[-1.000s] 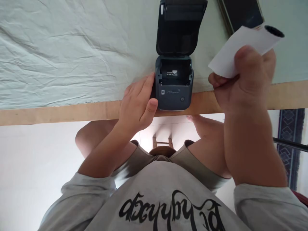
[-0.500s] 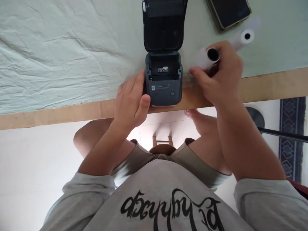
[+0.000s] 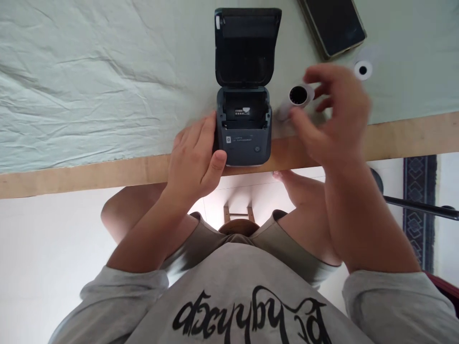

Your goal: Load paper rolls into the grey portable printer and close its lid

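A small dark label printer [image 3: 245,148] sits at the table's front edge, its lid [image 3: 247,52] tipped back and its paper bay showing. Along the printer's left side lies my left hand [image 3: 193,157], fingers stretched out, thumb apart by the front corner. To the right of the printer is a white paper roll [image 3: 285,106] with a wide dark core facing up. My right hand [image 3: 339,114] is beside this roll with its fingers spread, slightly blurred. The thumb is very close to the roll; whether it touches I cannot tell.
A second white roll [image 3: 369,59] with a narrower core is beyond my right hand. At the back right lies a dark phone [image 3: 335,24] in a case. Pale green cloth [image 3: 107,81] covers the table, leaving a wooden front edge [image 3: 89,172] bare.
My right hand has let go of the wide-core paper roll and its fingers have spread apart. That roll is now a little closer to the printer. The left hand stays against the printer.
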### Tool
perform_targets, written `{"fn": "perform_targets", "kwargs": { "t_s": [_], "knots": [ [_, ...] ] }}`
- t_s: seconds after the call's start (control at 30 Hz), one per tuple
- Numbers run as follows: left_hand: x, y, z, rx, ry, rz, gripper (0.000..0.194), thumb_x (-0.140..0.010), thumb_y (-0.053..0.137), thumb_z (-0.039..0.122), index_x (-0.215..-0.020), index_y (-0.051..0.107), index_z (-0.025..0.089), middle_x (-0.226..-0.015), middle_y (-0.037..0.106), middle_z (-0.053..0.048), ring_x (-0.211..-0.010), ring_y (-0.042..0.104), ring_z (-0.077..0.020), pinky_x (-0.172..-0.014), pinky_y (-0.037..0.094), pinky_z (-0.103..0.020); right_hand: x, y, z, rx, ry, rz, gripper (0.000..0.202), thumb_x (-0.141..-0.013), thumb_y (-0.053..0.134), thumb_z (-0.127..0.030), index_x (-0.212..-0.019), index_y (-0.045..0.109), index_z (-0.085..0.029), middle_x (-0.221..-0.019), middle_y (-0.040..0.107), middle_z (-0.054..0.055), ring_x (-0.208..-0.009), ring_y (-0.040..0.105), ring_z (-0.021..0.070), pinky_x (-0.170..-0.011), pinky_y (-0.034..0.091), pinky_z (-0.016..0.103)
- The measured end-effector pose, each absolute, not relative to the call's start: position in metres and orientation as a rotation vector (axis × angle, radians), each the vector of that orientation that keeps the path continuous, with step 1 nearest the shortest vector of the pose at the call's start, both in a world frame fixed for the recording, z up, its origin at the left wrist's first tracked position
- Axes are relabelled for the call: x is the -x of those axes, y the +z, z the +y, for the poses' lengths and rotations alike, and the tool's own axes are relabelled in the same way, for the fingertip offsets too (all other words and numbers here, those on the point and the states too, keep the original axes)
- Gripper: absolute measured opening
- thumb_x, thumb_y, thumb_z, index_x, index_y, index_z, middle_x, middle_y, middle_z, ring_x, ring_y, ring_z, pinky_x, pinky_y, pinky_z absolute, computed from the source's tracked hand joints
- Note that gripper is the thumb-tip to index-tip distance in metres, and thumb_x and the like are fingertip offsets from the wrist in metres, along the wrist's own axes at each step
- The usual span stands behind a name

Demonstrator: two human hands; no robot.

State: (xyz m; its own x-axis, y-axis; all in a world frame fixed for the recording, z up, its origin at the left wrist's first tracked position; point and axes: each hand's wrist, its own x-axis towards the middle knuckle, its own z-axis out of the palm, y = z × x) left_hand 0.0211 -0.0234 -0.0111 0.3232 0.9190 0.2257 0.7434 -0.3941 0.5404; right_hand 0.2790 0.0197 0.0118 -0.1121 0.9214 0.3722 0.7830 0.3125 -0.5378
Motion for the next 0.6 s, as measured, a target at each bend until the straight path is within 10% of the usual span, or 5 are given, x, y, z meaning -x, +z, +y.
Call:
{"fn": "perform_targets", "kwargs": {
  "t_s": [0.17, 0.6],
  "knots": [
    [-0.021, -0.013, -0.024, -2.272, 0.726, 1.484, 0.081, -0.101, 0.006, 0.065, -0.151, 0.042, 0.012, -0.134, 0.061, -0.02, -0.122, 0.059, -0.0344, -0.104, 0.042, -0.047, -0.314, 0.004, 0.032, 1.464, -0.105, -1.57, 0.03, -0.069, 0.057, -0.018, -0.099, 0.062, -0.019, -0.102, 0.063, 0.009, -0.086, 0.061, 0.0189, -0.066, 0.041, 0.033],
    [-0.021, -0.014, -0.023, -2.279, 0.71, 1.504, 0.082, -0.101, 0.005, 0.066, -0.149, 0.043, 0.011, -0.135, 0.061, -0.02, -0.123, 0.059, -0.0353, -0.102, 0.043, -0.048, -0.312, -0.006, 0.041, 1.675, 0.288, -1.699, 0.05, -0.066, 0.048, -0.001, -0.11, 0.05, -0.024, -0.09, 0.06, 0.0, -0.071, 0.05, 0.0125, -0.064, 0.039, 0.027]
  ]
}}
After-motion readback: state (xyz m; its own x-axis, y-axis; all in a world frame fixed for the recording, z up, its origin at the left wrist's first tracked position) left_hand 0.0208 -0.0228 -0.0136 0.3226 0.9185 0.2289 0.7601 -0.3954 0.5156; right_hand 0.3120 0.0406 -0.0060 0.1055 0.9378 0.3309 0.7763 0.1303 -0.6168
